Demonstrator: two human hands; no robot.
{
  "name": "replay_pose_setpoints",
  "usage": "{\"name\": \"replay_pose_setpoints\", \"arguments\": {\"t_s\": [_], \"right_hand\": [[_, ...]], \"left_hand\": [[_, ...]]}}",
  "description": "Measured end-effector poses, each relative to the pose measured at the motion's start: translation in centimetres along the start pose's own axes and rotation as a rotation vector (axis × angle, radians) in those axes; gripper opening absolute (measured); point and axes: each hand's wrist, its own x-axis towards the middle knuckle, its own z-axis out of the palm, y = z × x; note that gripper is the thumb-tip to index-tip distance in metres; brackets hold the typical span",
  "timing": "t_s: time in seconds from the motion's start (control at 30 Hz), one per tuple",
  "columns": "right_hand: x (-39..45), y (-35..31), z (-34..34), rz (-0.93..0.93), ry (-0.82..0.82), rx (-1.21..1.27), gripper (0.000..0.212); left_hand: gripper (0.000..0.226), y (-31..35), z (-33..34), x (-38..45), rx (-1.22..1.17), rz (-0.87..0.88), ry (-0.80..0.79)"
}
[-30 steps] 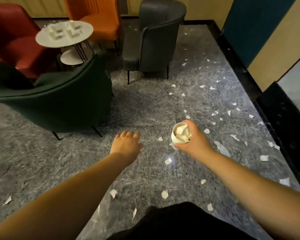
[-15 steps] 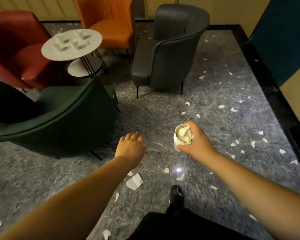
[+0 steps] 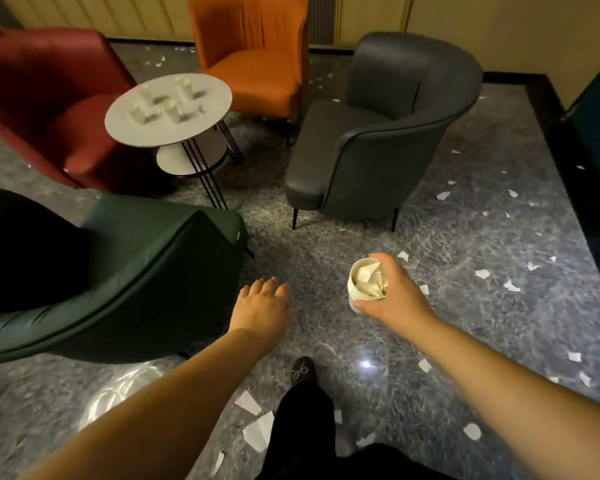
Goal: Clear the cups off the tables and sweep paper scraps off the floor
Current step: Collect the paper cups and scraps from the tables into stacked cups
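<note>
My right hand grips a stack of white paper cups stuffed with crumpled paper, held over the floor at centre right. My left hand hangs empty beside it, fingers straight and relaxed, just right of the green armchair. Several white cups stand on the round white table at the upper left. White paper scraps lie scattered over the grey marble floor, mostly on the right, and larger scraps sit near my foot.
A red chair, an orange chair and a dark grey armchair ring the table. A gap of floor runs between the green and grey chairs. A black skirting and wall bound the right side. My black shoe steps forward.
The view has moved toward the chairs and table, which now look larger and nearer. My right hand still holds the cup stack; both hands keep their pose. My foot has stepped forward.
</note>
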Motion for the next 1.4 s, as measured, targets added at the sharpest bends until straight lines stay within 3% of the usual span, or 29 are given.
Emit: {"name": "replay_pose_setpoints", "arguments": {"t_s": [0.37,0.67,1.03,1.4], "right_hand": [[21.1,-4.9,-0.2,-0.045,0.062,-0.013,0.083],[34.8,-7.3,0.3,-0.048,-0.006,-0.038,0.083],[58.5,-13.7,1.2,-0.192,-0.228,-0.035,0.079],[72.7,-21.8,8.5,-0.363,-0.419,-0.057,0.084]], "left_hand": [[0.053,-5.9,-8.4,19.4,0.008,0.012,0.051],[0.053,-10.3,-12.9,30.8,0.005,-0.034,0.055],[0.054,-16.8,-19.2,46.2,-0.094,-0.293,0.108],[0.053,-25.6,-22.6,50.2,-0.183,-0.558,0.128]]}}
